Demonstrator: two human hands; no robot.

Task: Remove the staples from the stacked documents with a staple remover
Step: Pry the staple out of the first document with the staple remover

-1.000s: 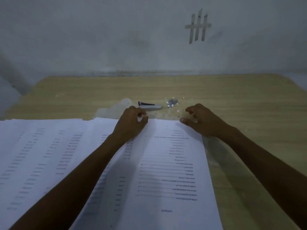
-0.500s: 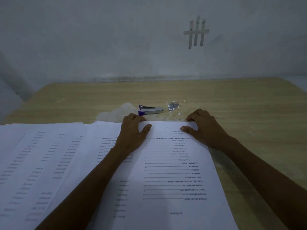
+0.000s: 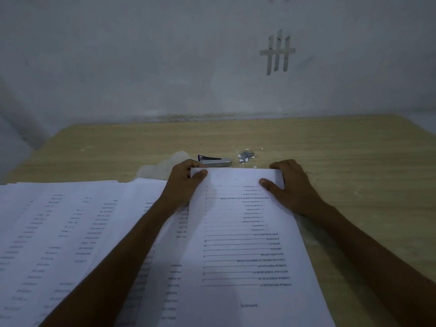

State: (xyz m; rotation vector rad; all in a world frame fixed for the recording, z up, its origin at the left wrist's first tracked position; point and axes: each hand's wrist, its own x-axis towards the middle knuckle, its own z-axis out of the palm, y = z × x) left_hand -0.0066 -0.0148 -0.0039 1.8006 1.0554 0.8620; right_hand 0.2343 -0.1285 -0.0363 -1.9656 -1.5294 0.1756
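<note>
While your left hand (image 3: 182,185) and right hand (image 3: 291,185) pinch the document (image 3: 243,232) by its far corners | staple remover (image 3: 215,160) lies untouched on the counter (image 3: 330,149) just beyond | risk: sheets could slip or tear if you tug unevenly.

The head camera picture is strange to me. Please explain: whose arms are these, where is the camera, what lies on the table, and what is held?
There is no machine: a person wears the camera on the head, looking down at their own arms. The left hand and right hand grip the far corners of a printed document. More printed sheets lie to the left on the wooden table. Beyond the hands lie a staple remover and a small pile of pulled staples.
</note>
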